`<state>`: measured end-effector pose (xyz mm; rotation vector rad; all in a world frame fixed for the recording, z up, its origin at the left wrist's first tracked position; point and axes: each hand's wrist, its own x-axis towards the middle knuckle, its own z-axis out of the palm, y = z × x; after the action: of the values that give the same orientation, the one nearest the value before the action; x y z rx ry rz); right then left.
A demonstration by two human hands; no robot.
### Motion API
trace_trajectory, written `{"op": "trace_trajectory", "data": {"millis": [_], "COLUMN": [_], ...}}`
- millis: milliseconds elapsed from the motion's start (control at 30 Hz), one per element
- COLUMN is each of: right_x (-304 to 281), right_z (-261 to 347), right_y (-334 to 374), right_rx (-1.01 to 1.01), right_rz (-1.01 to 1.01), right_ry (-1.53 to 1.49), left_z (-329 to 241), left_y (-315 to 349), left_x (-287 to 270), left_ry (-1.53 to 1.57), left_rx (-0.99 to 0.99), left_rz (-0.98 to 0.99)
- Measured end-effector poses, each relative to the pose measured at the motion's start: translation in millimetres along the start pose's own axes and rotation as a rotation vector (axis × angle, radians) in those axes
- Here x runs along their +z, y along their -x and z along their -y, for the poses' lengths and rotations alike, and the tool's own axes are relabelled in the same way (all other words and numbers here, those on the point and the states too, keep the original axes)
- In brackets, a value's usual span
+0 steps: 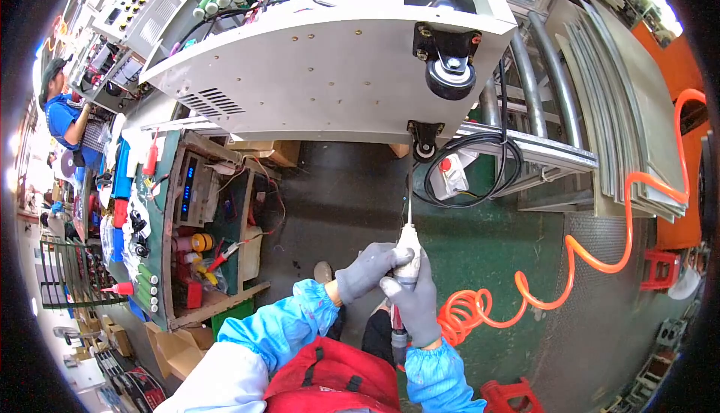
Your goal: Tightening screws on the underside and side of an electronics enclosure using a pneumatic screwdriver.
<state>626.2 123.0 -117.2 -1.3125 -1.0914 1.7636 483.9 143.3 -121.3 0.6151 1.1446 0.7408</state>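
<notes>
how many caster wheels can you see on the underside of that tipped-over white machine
2. A large black caster sits near the white cabinet's right corner; a smaller caster hangs at its lower edge, just below. Others may be hidden out of view.

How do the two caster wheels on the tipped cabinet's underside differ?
The upper caster looks large, its black wheel and bracket in plain view; the lower caster looks smaller, at the cabinet edge, showing a pale hub. The tool tip in both gloved hands points toward the lower one. Both have black brackets.

The head camera is looking steeply down from above at the gloved left hand (365, 269) and right hand (414, 302), close beneath it; beyond the fingertips (392, 284), a tipped white cabinet (322, 75) is filling the upper frame.
</notes>
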Motion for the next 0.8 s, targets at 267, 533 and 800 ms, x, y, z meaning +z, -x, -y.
{"op": "trace_trajectory", "data": {"millis": [267, 533, 800], "right_x": [-7.4, -37.4, -20.9], "right_z": [26.4, -21.5, 11.6], "right_y": [5.1, 1.7, 0.6], "right_rx": [0.171, 0.258, 0.361], "right_rz": [-0.008, 0.440, 0.125], "right_ry": [-0.126, -0.983, -0.477], "left_z": [-9.4, -20.2, -19.4], "left_y": [-2.0, 1.9, 1.5], "left_x": [5.1, 17.4, 15.4], "left_ry": [-0.180, -0.588, -0.432], "left_rx": [-0.027, 0.008, 0.069], "left_rz": [-0.014, -0.091, -0.061]}}
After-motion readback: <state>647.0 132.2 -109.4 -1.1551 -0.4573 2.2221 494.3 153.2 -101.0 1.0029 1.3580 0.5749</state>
